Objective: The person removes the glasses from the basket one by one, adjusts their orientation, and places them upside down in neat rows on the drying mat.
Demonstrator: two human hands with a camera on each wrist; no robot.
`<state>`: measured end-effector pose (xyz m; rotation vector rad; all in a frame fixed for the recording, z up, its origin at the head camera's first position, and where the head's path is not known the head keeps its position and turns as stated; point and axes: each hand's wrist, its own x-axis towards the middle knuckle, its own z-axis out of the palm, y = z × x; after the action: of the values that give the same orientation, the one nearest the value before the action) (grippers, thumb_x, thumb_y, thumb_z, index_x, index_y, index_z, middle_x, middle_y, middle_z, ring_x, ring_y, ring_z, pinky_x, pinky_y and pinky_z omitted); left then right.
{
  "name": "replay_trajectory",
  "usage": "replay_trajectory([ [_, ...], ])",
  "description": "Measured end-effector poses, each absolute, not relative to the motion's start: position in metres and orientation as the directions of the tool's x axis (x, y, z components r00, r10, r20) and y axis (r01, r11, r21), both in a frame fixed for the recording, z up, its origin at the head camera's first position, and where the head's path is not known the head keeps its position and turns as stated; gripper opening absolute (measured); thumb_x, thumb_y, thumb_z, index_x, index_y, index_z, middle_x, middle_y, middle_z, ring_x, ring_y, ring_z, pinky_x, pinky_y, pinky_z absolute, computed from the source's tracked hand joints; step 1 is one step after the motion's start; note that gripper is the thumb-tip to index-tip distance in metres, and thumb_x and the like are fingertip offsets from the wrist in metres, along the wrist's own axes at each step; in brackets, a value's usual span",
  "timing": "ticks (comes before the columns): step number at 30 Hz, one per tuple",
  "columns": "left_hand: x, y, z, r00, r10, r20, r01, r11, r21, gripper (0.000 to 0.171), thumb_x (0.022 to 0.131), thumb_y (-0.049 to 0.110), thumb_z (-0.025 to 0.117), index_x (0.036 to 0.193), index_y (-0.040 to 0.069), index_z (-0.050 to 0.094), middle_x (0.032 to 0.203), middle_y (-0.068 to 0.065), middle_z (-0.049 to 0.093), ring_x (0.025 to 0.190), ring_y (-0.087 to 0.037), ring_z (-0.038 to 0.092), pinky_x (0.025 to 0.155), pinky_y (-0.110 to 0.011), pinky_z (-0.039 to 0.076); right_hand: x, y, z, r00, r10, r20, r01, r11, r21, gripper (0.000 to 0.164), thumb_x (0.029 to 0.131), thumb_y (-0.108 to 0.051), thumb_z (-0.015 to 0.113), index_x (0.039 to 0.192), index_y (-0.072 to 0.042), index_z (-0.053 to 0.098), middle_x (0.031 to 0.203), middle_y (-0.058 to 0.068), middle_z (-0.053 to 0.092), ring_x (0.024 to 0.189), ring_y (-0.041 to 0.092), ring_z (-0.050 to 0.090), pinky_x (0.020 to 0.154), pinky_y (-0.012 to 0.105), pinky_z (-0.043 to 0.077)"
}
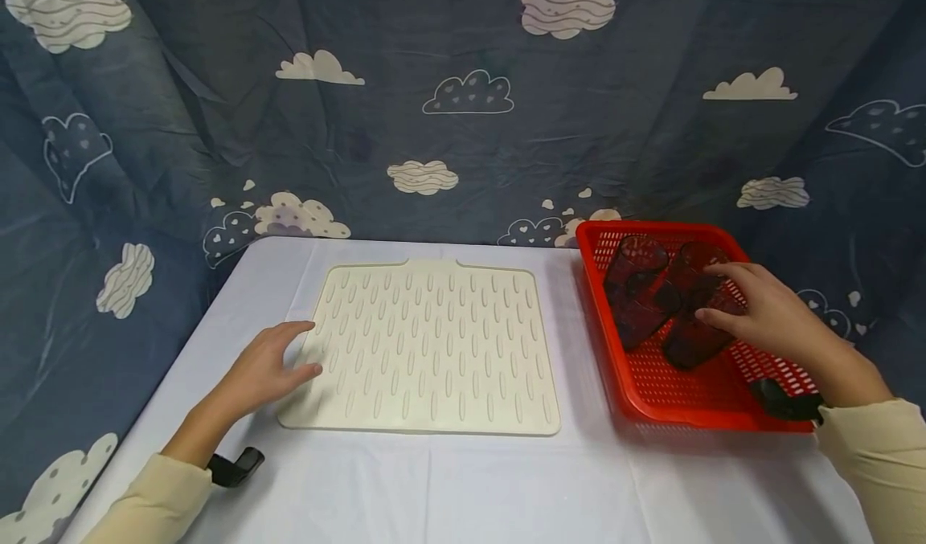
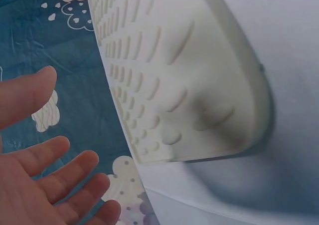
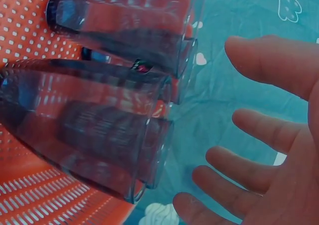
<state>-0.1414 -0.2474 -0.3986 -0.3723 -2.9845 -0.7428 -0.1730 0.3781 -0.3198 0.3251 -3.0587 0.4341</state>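
Several dark, see-through drinking glasses stand in a red plastic basket [image 1: 694, 417] at the right. Over the near right glass [image 1: 687, 341] hovers my right hand [image 1: 767, 311], thumb and fingers apart. In the right wrist view, a gap shows between the fingertips and the rim of the nearest glass [image 3: 99, 100]. A cream draining mat [image 1: 434, 351] with rows of raised ridges lies flat on the table. At its left edge, my left hand [image 1: 264, 367] is held with thumb and fingers spread and nothing between them. The left wrist view shows the mat's corner [image 2: 199, 130] beside that hand.
The basket's perforated walls rise around the glasses. A white cloth covers the table [image 1: 434, 488]. Behind it hangs a dark blue curtain [image 1: 463, 150] with cloud prints. Black wrist devices, such as the left one [image 1: 237, 467], sit below both wrists.
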Motion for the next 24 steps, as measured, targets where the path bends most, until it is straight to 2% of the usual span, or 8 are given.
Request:
replay_trajectory([
  [11, -0.141, -0.247, -0.407, -0.973, 0.206, 0.099, 0.228, 0.838, 0.496, 0.062, 0.086, 0.019, 0.074, 0.138, -0.005, 0.051, 0.141, -0.031, 0.052, 0.13, -0.051, 0.049, 0.104, -0.065, 0.042, -0.18, 0.386, -0.33, -0.983, -0.184, 0.008, -0.177, 0.935, -0.309, 0.072, 0.089, -0.03, 0.073, 0.141, 0.007, 0.04, 0.139, 0.04, 0.037, 0.125, 0.058, 0.034, 0.094, 0.078, 0.031],
  [15, -0.14, -0.247, -0.41, -0.973, 0.205, 0.102, 0.228, 0.819, 0.527, 0.061, 0.087, 0.018, 0.073, 0.139, -0.005, 0.05, 0.14, -0.03, 0.053, 0.126, -0.048, 0.054, 0.099, -0.06, 0.048, -0.183, 0.388, -0.335, -0.983, -0.18, -0.032, -0.161, 0.934, -0.318, 0.074, 0.089, -0.03, 0.073, 0.141, 0.009, 0.038, 0.138, 0.04, 0.037, 0.125, 0.059, 0.033, 0.096, 0.078, 0.031],
  [18, -0.14, -0.247, -0.41, -0.972, 0.204, 0.12, 0.235, 0.783, 0.576, 0.059, 0.088, 0.016, 0.073, 0.138, -0.005, 0.05, 0.138, -0.028, 0.055, 0.121, -0.044, 0.058, 0.095, -0.056, 0.052, -0.184, 0.391, -0.338, -0.983, -0.175, -0.051, -0.151, 0.937, -0.316, 0.077, 0.088, -0.03, 0.074, 0.141, 0.01, 0.036, 0.138, 0.041, 0.037, 0.127, 0.06, 0.031, 0.097, 0.077, 0.03],
  [24, -0.14, -0.248, -0.41, -0.978, 0.174, 0.113, 0.202, 0.685, 0.7, 0.055, 0.091, 0.012, 0.071, 0.14, -0.001, 0.05, 0.14, -0.024, 0.056, 0.122, -0.04, 0.06, 0.099, -0.052, 0.053, -0.19, 0.398, -0.347, -0.98, -0.174, -0.099, -0.132, 0.934, -0.333, 0.084, 0.085, -0.028, 0.077, 0.143, 0.012, 0.032, 0.139, 0.044, 0.034, 0.125, 0.062, 0.032, 0.096, 0.077, 0.032],
])
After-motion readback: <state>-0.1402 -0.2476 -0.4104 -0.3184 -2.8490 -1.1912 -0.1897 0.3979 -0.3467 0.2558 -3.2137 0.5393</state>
